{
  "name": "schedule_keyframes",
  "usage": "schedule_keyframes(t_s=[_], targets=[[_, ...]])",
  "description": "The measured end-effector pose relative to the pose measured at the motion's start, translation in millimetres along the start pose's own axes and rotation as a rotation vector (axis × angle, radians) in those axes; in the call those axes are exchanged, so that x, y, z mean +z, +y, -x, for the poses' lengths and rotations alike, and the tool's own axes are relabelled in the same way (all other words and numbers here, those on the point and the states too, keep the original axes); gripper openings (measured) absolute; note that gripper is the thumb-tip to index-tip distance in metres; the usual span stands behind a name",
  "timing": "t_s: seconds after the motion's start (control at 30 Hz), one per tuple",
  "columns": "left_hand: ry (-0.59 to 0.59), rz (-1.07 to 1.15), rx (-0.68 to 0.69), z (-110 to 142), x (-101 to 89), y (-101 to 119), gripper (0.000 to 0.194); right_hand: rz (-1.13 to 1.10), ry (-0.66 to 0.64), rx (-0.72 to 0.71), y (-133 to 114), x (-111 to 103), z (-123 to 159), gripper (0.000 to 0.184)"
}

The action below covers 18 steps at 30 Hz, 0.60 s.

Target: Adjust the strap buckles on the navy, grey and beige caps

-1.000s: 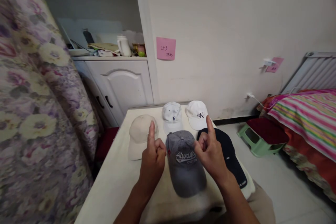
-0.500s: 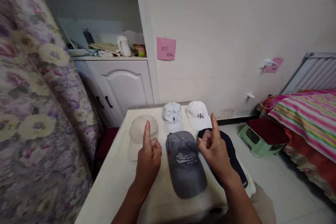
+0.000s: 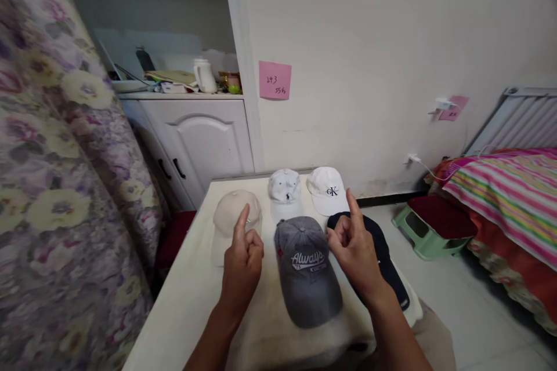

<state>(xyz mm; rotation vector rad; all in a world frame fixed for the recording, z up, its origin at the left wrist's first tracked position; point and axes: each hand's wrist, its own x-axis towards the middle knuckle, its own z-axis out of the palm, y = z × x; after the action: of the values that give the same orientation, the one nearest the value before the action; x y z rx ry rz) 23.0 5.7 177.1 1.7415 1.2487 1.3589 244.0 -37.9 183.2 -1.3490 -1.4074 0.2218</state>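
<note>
Several caps lie on a small white table. A grey cap with white lettering sits nearest me, between my two hands. My left hand hovers over the table in front of a beige cap, index finger raised and the other fingers curled, holding nothing. My right hand does the same above a dark navy cap. Behind them lie a white cap with a small dark logo and a white cap with black letters.
A floral curtain hangs at the left. White cabinet with a jug and clutter stands behind the table. Pink note on the wall. A green stool and a striped bed are at the right.
Both hands have drawn apart and sunk slightly, away from the grey cap. The index fingers stay raised. The caps have not moved.
</note>
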Motion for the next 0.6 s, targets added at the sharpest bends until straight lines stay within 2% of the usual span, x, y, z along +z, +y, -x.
schedule_keyframes(t_s=[0.03,0.1,0.17,0.2,0.27,0.37,0.47,0.6], targets=[[-0.005,0.003,-0.005,1.0,-0.8,-6.5,0.063,-0.003,-0.011,-0.006,1.4,2.6,2.1,0.071],[-0.011,0.046,-0.063,5.5,-1.7,-25.6,0.041,-0.018,-0.077,-0.014,4.5,13.0,10.0,0.041],[-0.028,0.146,-0.185,14.0,-2.3,-52.2,0.026,-0.066,-0.213,0.005,7.0,31.3,23.7,0.012],[-0.037,0.196,-0.256,19.6,-2.9,-67.4,0.023,-0.096,-0.301,0.012,7.9,43.0,32.5,0.008],[-0.002,0.301,-0.4,32.1,-5.8,-98.0,0.023,-0.133,-0.457,0.028,9.4,69.4,52.8,0.014],[0.216,0.571,-0.64,48.1,-14.8,-134.2,0.032,-0.215,-0.625,0.129,12.6,109.1,84.7,0.019],[0.365,0.817,-0.747,54.4,-24.8,-151.9,0.034,-0.276,-0.684,0.186,17.2,140.4,112.5,0.016],[0.422,0.999,-0.799,48.8,-29.8,-161.8,0.034,-0.308,-0.761,0.282,25.3,164.3,140.1,0.012]])
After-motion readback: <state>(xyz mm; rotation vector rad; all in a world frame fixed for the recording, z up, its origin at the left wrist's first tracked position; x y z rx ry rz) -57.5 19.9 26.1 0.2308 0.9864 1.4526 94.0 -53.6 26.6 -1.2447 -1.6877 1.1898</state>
